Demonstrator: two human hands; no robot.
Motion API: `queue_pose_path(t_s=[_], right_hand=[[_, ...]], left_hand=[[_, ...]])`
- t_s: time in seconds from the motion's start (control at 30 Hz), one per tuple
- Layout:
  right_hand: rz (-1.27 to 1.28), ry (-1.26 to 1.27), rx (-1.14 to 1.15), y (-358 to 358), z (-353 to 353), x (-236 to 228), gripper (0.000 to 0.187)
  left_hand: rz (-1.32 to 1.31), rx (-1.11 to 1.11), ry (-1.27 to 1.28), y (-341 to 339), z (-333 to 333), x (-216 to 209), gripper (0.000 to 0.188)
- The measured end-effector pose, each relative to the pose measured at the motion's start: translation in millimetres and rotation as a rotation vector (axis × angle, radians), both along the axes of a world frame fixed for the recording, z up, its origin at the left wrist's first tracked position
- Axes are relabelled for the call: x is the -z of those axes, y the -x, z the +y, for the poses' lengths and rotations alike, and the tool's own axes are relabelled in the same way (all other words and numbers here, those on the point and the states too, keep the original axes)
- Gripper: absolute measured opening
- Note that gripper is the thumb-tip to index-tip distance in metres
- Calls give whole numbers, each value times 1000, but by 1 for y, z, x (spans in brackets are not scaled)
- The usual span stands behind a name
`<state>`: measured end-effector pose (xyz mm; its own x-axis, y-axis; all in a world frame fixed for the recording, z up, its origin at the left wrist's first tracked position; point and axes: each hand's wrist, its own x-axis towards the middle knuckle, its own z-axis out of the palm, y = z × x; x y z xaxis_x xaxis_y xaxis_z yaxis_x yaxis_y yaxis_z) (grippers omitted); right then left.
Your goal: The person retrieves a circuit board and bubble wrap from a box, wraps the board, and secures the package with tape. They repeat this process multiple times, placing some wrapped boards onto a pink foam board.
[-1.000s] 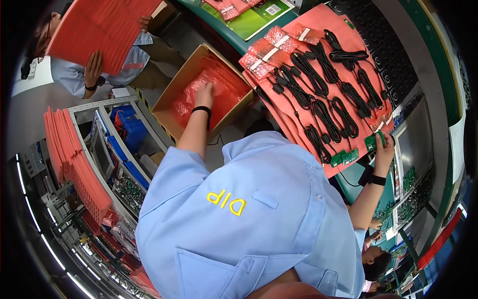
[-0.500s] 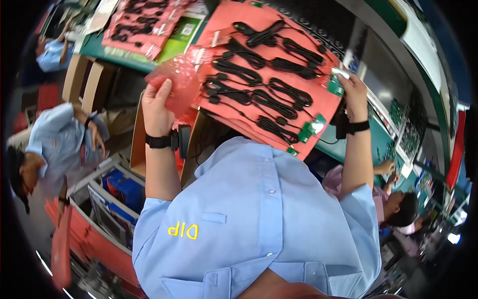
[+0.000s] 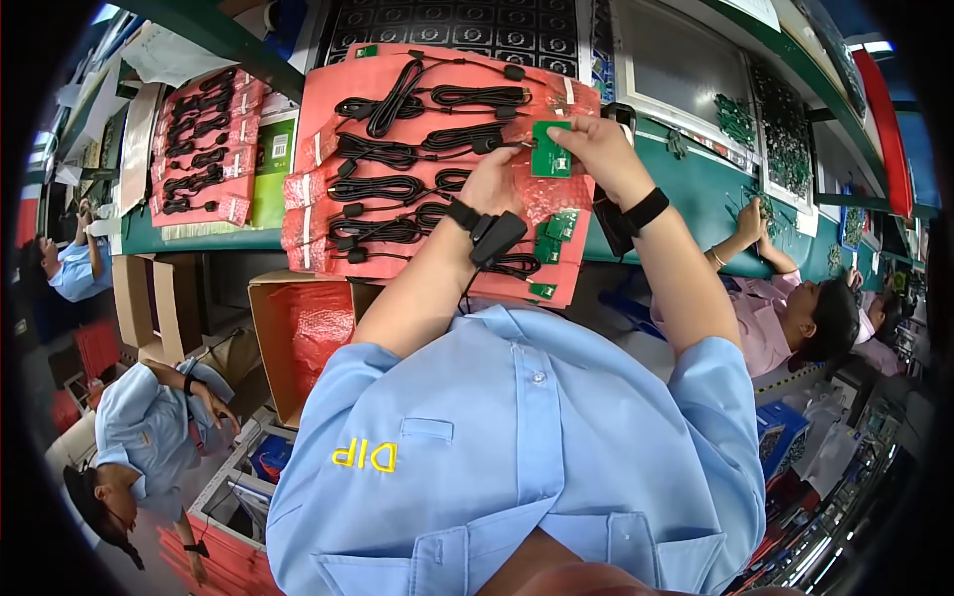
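Observation:
My right hand (image 3: 601, 154) pinches a small green circuit board (image 3: 552, 151) by its upper right edge, above a red foam sheet (image 3: 328, 89). Close to the board's left side is my left hand (image 3: 489, 187), its fingers drawn together next to the end of a black coiled cable (image 3: 462, 138); whatever they hold is hidden. Several black cables lie in rows on the sheet, partly covered by my left hand and forearm. Pieces of pink bubble wrap (image 3: 301, 189) run along the sheet's left edge. More green boards (image 3: 558, 224) rest at its lower right.
A second red sheet with cables (image 3: 204, 144) lies to the left on the green table (image 3: 651, 204). Below stands an open cardboard box (image 3: 268, 343) holding red bubble wrap. Black trays (image 3: 457, 25) are at the back. A person in pink (image 3: 770, 308) works at the right.
Both hands came off the sheet's sides and moved inward. The sheet now lies straighter on the table. My right hand now has a bare green board between its fingers.

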<state>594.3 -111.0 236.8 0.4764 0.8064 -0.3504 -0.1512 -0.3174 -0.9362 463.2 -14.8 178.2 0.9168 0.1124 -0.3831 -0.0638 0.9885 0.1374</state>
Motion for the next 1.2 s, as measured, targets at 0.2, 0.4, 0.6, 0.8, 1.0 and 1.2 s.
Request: queue_pose_path(t_s=[0.2,0.4,0.6,0.8,1.0,1.2], right_hand=[[-5,103,-36,5,-13,18,25],[-127,181,-153,0,-23,16,27],[-366,177,-188,-2,-24,26,34],[-641,255,-241,1,-18,22,41],[-1329,-244,-209,20,-59,-9,40],[-1319,-331,-371,20,-54,23,26]], left_hand=[[19,117,-6,17,-5,15,35],[1,286,-104,14,5,37,35],[-186,316,-20,14,4,20,38],[-30,355,-40,7,1,28,40],[-59,302,14,13,-1,13,34],[-66,318,100,11,2,48,28]])
